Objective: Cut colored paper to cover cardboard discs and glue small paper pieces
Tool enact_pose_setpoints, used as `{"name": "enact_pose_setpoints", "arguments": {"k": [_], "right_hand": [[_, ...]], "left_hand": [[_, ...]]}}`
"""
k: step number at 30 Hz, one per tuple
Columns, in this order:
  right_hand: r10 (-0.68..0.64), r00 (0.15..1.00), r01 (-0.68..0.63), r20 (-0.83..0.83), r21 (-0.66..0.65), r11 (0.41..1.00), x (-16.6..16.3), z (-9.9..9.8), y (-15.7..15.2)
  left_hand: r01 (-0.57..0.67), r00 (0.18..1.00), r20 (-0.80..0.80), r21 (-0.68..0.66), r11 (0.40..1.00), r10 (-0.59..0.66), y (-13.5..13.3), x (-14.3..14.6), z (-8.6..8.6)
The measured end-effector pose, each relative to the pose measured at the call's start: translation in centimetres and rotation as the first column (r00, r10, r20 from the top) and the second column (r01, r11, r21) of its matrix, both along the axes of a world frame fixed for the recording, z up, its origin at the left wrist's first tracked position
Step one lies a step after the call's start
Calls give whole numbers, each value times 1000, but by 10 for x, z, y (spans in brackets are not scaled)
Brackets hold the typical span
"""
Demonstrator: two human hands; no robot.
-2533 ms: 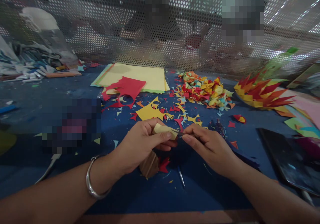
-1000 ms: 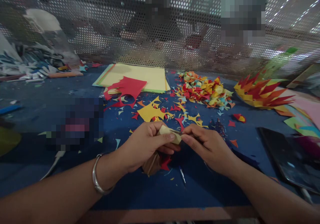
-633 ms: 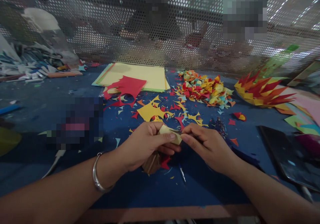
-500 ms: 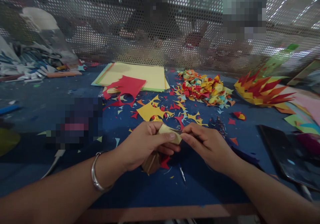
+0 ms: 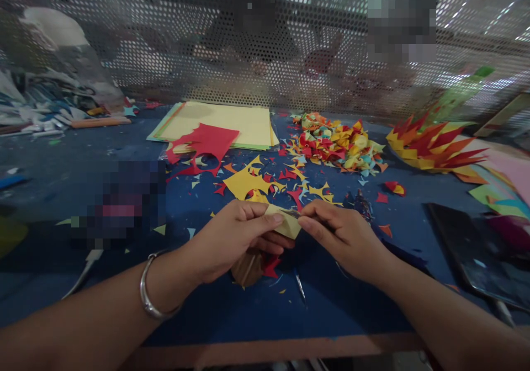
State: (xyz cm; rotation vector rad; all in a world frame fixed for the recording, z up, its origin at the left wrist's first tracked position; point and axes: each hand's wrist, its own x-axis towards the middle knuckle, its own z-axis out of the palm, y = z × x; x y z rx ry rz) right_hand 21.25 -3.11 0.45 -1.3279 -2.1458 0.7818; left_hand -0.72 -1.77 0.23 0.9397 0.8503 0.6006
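Observation:
A small piece of pale yellow paper point(image 5: 287, 226) is pinched between the thumb and fingers of my left hand point(image 5: 244, 228). It looks folded or bent. My right hand point(image 5: 335, 227) is closed at the paper's right edge, thumb against fingertips. From those fingertips a thin, dark, pointed tool point(image 5: 293, 213) reaches over the top of the paper; the rest of it is hidden in the hand, so its kind does not show. Under my left hand lie a round brown object point(image 5: 248, 269) and a red paper scrap point(image 5: 271, 266).
Beyond my hands lie yellow cut paper point(image 5: 248, 179), red cut paper point(image 5: 215, 142) and a stack of sheets point(image 5: 248, 120). A heap of small coloured pieces point(image 5: 335, 144) sits behind, with a spiky paper form point(image 5: 430, 150) rightward. A phone point(image 5: 467, 255) and a pen tip point(image 5: 300, 285) lie nearer.
The pale yellow paper has turned slightly and shows more of its flat face. Both hands keep their hold, and the view has shifted a little.

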Motion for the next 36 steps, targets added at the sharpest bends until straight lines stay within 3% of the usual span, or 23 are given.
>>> {"name": "enact_pose_setpoints", "arguments": {"k": [12, 36], "right_hand": [[6, 1000, -6, 2, 8, 1000, 0, 0, -1], [21, 1000, -21, 18, 17, 1000, -1, 0, -4]], "left_hand": [[23, 1000, 11, -15, 1000, -23, 0, 2, -1], [79, 997, 30, -169, 982, -75, 1, 0, 5]]}}
